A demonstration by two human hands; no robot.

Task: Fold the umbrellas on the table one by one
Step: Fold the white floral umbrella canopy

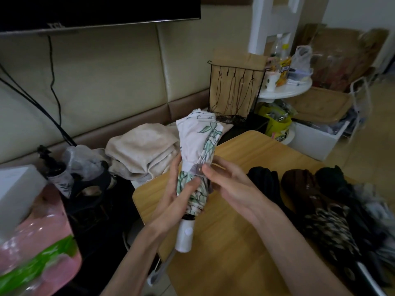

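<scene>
A white umbrella with a green leaf print [197, 144] stands nearly upright above the wooden table [230, 242], canopy rolled up and white handle [184, 236] pointing down. My left hand [177, 195] grips the lower canopy from the left, thumb across the front. My right hand [226, 180] pinches the closing strap [195, 168] wrapped round the canopy's middle. On the right of the table lie a black umbrella [265, 180], a brown patterned one [316, 206] and a dark one [350, 189], all loosely bunched.
A beige towel [143, 152] lies heaped beyond the table's far left corner. A black wire rack [235, 90] stands behind it. Pink and green packaging [38, 248] and a white box [15, 193] sit at the left. A round white side table [286, 88] holds bottles.
</scene>
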